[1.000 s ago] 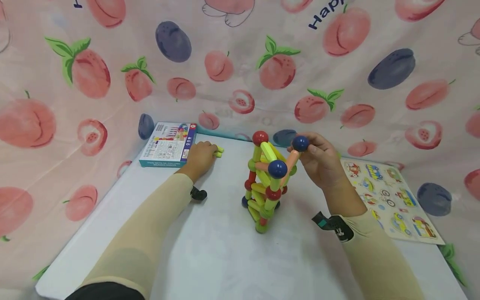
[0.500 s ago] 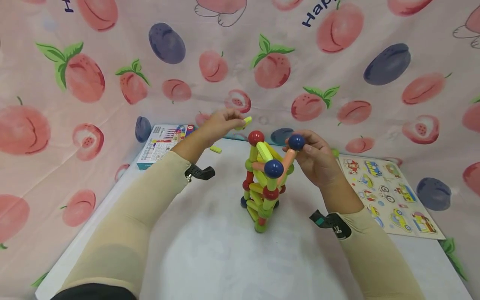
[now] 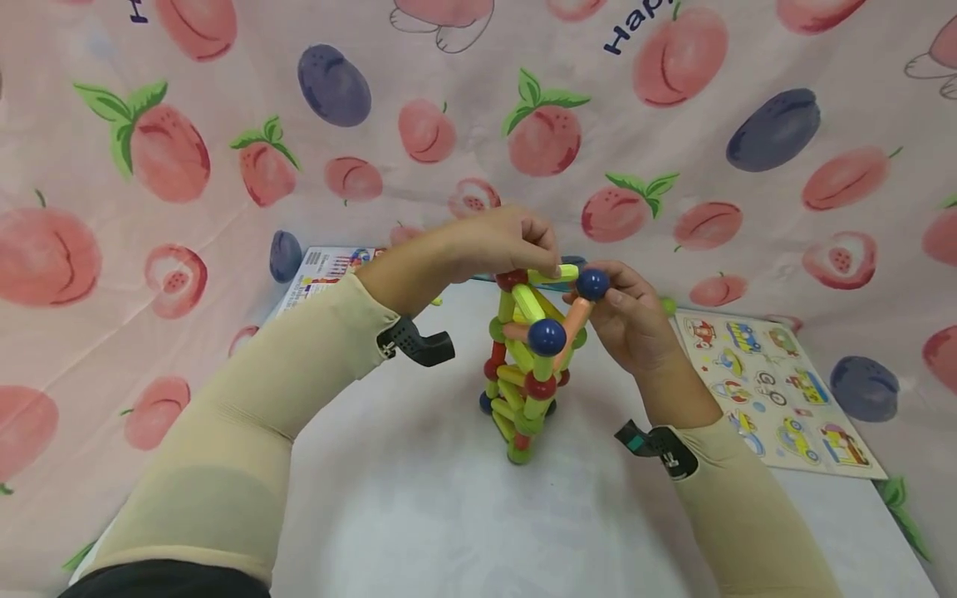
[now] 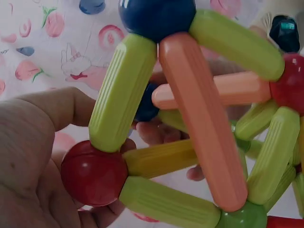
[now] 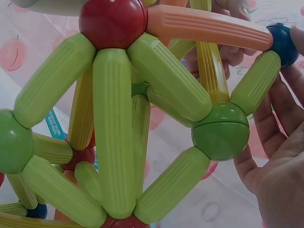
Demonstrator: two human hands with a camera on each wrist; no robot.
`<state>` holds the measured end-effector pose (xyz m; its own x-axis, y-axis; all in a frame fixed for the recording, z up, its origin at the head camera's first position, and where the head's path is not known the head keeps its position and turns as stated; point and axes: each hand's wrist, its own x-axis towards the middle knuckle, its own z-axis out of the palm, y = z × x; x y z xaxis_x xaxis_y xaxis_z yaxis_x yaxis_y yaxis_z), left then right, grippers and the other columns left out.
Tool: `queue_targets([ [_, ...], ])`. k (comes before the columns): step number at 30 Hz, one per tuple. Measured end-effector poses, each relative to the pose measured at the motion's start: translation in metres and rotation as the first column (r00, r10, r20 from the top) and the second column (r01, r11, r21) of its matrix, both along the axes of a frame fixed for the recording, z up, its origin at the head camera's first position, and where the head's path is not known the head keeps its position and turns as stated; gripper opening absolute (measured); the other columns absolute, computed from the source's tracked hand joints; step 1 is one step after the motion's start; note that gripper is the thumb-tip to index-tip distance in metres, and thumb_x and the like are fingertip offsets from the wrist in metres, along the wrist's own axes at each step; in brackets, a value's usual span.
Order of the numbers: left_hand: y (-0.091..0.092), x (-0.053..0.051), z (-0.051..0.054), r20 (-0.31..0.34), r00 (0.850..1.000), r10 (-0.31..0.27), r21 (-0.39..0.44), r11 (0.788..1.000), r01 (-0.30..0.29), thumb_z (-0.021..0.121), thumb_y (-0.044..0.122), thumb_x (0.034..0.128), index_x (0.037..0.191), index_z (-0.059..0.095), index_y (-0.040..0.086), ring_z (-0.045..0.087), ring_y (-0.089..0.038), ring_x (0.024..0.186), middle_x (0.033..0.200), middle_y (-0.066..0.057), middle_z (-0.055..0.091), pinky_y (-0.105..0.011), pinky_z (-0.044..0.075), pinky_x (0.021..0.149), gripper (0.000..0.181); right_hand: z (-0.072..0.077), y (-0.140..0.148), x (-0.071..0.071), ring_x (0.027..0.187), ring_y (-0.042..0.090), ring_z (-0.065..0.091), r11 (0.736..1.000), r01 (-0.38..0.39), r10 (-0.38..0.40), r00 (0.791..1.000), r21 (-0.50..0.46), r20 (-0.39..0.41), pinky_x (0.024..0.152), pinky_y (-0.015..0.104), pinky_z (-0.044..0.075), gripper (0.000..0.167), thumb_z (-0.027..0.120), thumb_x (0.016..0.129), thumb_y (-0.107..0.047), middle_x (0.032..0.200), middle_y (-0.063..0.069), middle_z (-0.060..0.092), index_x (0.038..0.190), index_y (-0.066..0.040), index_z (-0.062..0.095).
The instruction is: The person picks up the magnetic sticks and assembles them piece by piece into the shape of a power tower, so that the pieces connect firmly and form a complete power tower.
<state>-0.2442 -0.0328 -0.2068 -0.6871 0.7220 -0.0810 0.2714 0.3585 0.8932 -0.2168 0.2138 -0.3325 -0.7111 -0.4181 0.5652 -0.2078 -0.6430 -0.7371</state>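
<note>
A tower of magnetic rods and balls (image 3: 540, 384) stands on the white table. Over its top, my left hand (image 3: 516, 237) pinches a yellow-green rod (image 3: 562, 273), lying roughly level between a red ball (image 3: 512, 281) and a blue ball (image 3: 593, 284). Whether both rod ends touch the balls I cannot tell. From the right, my right hand (image 3: 635, 324) holds that blue ball by its sides, at the end of an orange rod (image 3: 574, 322). In the right wrist view the blue ball (image 5: 283, 45) joins an orange and a green rod. A second blue ball (image 3: 547, 336) faces me.
A toy box (image 3: 321, 267) lies at the back left, partly behind my left arm. At the right is a board with vehicle pictures (image 3: 777, 390), with a green ball (image 3: 668, 306) by its back corner. A fruit-print cloth (image 3: 463, 83) hangs behind the table.
My left hand has lifted a yellow-green rod from beside the box and carried it right to the tower's top. The right hand has stayed at the blue ball.
</note>
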Motion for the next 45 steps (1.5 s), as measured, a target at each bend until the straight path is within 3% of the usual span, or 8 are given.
queue_targets([
  [14,-0.011,-0.009,-0.017,-0.028,0.999,-0.018,0.026,0.999,0.018,0.057,0.032,0.1068,0.119,0.074,0.009,0.066,-0.022,0.102,0.112,-0.008,0.070,-0.040,0.056,0.092,0.031,-0.011,0.002,0.013,0.110,0.021,0.065,0.984,0.179,-0.179,0.984,0.010,-0.003,0.108,0.040,0.044,0.025,0.060,0.107,-0.012,0.118,0.006,0.072,0.129,-0.003,0.071],
  [16,-0.023,-0.017,-0.033,-0.020,1.000,-0.004,0.085,0.996,0.006,0.051,0.031,0.1084,0.132,0.071,0.012,0.065,-0.023,0.117,0.126,-0.006,0.070,-0.045,0.052,0.104,0.037,-0.021,-0.002,0.027,0.109,0.021,0.063,0.919,0.392,-0.393,0.919,0.036,0.022,0.105,0.038,0.045,0.024,0.054,0.109,-0.010,0.116,0.006,0.070,0.125,-0.005,0.071],
  [20,-0.039,-0.027,-0.081,0.085,0.996,-0.023,0.169,0.986,0.008,0.048,0.023,0.1106,0.144,0.065,0.009,0.061,-0.025,0.130,0.140,-0.006,0.067,-0.048,0.046,0.114,0.040,-0.052,-0.021,0.074,0.099,0.019,0.058,0.597,0.763,-0.786,0.618,0.248,-0.008,0.090,0.026,0.049,0.019,0.049,0.109,-0.005,0.107,0.004,0.064,0.116,-0.004,0.068],
  [22,-0.042,-0.027,-0.101,0.122,0.990,-0.070,0.177,0.983,0.047,0.046,0.024,0.1119,0.145,0.064,0.007,0.060,-0.026,0.131,0.140,-0.008,0.067,-0.047,0.046,0.114,0.041,-0.066,-0.032,0.097,0.096,0.020,0.057,0.479,0.832,-0.838,0.528,0.281,-0.135,0.087,0.024,0.049,0.015,0.054,0.105,0.001,0.103,0.009,0.060,0.116,0.004,0.063],
  [29,-0.047,-0.023,-0.125,0.103,0.985,-0.136,0.271,0.957,0.103,0.049,0.018,0.1093,0.132,0.071,0.000,0.065,-0.033,0.118,0.126,-0.012,0.071,-0.051,0.048,0.111,0.036,-0.068,-0.062,0.129,0.098,0.022,0.060,0.435,0.881,-0.758,0.470,0.188,-0.452,0.085,0.027,0.051,0.048,0.084,0.088,-0.002,0.113,0.016,0.067,0.129,0.007,0.062],
  [33,-0.060,-0.017,-0.126,0.110,0.988,-0.106,0.252,0.965,0.075,0.054,0.014,0.1095,0.131,0.071,0.000,0.066,-0.029,0.116,0.121,-0.006,0.074,-0.050,0.048,0.110,0.031,-0.059,-0.065,0.130,0.095,0.021,0.062,0.331,0.885,-0.764,0.454,0.326,-0.458,0.086,0.028,0.050,0.041,0.087,0.087,-0.002,0.113,0.003,0.073,0.124,-0.004,0.069],
  [36,-0.070,-0.010,-0.127,0.113,0.989,-0.091,0.245,0.968,0.061,0.057,0.011,0.1075,0.131,0.072,0.000,0.065,-0.026,0.116,0.120,-0.003,0.075,-0.045,0.048,0.111,0.030,-0.056,-0.059,0.127,0.095,0.024,0.062,0.327,0.862,-0.771,0.480,0.386,-0.419,0.088,0.028,0.051,0.035,0.083,0.090,0.003,0.113,0.005,0.073,0.121,-0.001,0.070],
  [45,-0.070,0.051,-0.119,-0.164,0.984,0.069,0.182,0.983,-0.038,0.085,0.016,0.0915,0.102,0.082,0.013,0.068,-0.019,0.106,0.102,0.003,0.079,-0.042,0.053,0.095,0.011,-0.046,-0.026,0.094,0.126,0.021,0.059,0.652,0.542,-0.674,0.735,0.530,0.078,0.106,0.029,0.050,0.029,0.054,0.109,-0.006,0.129,-0.001,0.070,0.134,-0.008,0.068],
])
